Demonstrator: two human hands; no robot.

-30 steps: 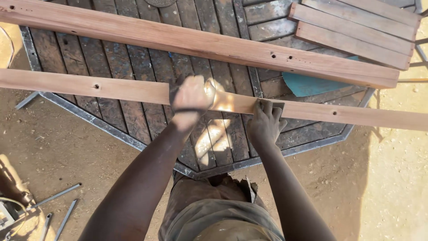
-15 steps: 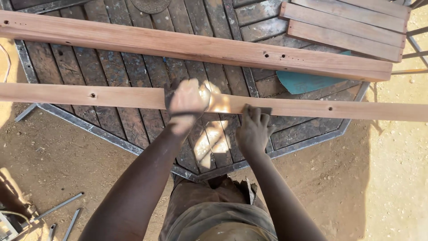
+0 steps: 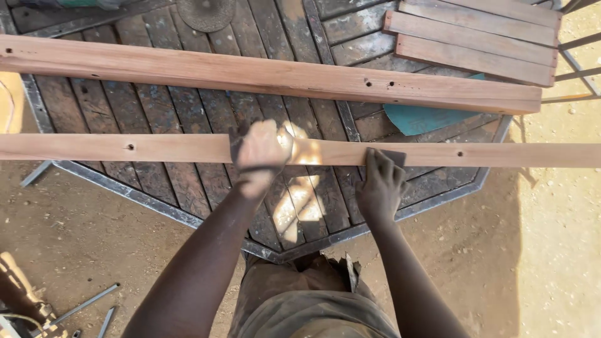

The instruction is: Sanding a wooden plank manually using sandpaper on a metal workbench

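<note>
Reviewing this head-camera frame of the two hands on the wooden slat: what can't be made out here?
Head view only:
- Left hand: motion-blurred and sunlit; what its grip holds against the near wooden slat cannot be told.
- Right hand: its fingers cover most of a dark piece at the slat's edge; its kind is unclear.
- Both ends of the near slat: cut off by the frame edges.
- Teal sheet: mostly hidden under the far wooden beam.
- Round disc: cut by the top edge.

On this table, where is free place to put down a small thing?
Bare tabletop lies between the thick beam and the thin plank, left of the left hand. The top right is crowded with stacked slats and a blue sheet.
</note>
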